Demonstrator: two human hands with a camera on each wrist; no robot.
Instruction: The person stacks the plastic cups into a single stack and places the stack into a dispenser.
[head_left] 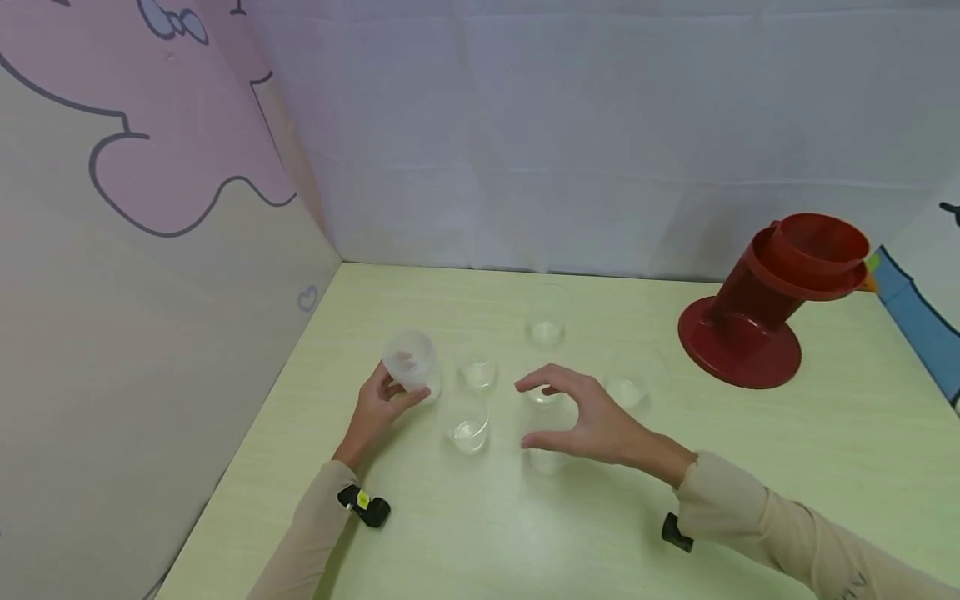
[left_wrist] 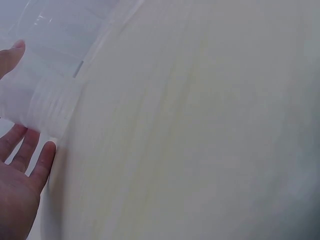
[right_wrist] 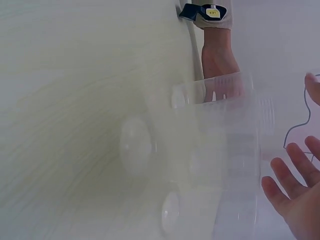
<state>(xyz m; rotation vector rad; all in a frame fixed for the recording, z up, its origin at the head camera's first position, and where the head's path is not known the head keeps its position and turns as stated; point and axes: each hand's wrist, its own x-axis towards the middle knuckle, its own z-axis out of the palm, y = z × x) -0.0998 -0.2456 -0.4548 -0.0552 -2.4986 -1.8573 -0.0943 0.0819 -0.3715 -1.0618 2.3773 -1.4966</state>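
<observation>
My left hand (head_left: 378, 417) holds a stack of nested clear plastic cups (head_left: 411, 357), tilted, at the left of the cup group. In the left wrist view its thumb and fingers lie on opposite sides of the ribbed stack (left_wrist: 55, 105). Above the right part of the group is my right hand (head_left: 581, 417), thumb and fingers spread wide apart with nothing between them. Several single clear cups stand on the table: one at the back (head_left: 546, 332), a middle-left cup (head_left: 477, 373), a front-left cup (head_left: 470, 433) and a right cup (head_left: 625, 390). The right hand partly hides others.
A red tilted tube on a round base (head_left: 738, 354), with a red cup-like piece (head_left: 821, 242) in its top, stands at the back right of the pale table (head_left: 825, 467). A printed wall panel (head_left: 187, 275) borders the left, and a white sheet (head_left: 562, 167) hangs behind.
</observation>
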